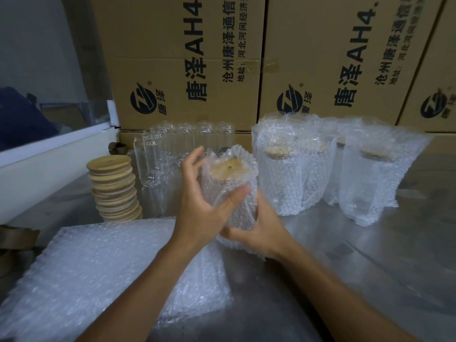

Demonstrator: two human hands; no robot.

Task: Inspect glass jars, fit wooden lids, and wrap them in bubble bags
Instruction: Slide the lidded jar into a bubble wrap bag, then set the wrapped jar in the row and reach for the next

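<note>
Seen from the head camera, a jar (228, 191) in a bubble bag sits in the middle of the frame, held up off the bench (370, 255) by both hands. Its wooden lid (228, 169) shows through the bag's open, ruffled mouth. The left hand (199, 201) grips the jar from the left: the thumb lies across the front of the bag, the fingers (195, 156) curl round the far side, slightly spread. The right hand (259, 225) cups the bag's lower end from below and right, fingers curled under it; how far they close I cannot tell.

At lower left a stack of flat bubble bags (98, 267) lies on the bench. Above it, at middle left, stands a leaning stack of lids (113, 188), and just right of that a group of bare jars (172, 149), upright, behind the hands. To the right of centre, several wrapped jars (320, 169) stand upright close together, lids faintly visible inside. Across the top of the frame, printed cartons (187, 65) form a wall behind everything.
</note>
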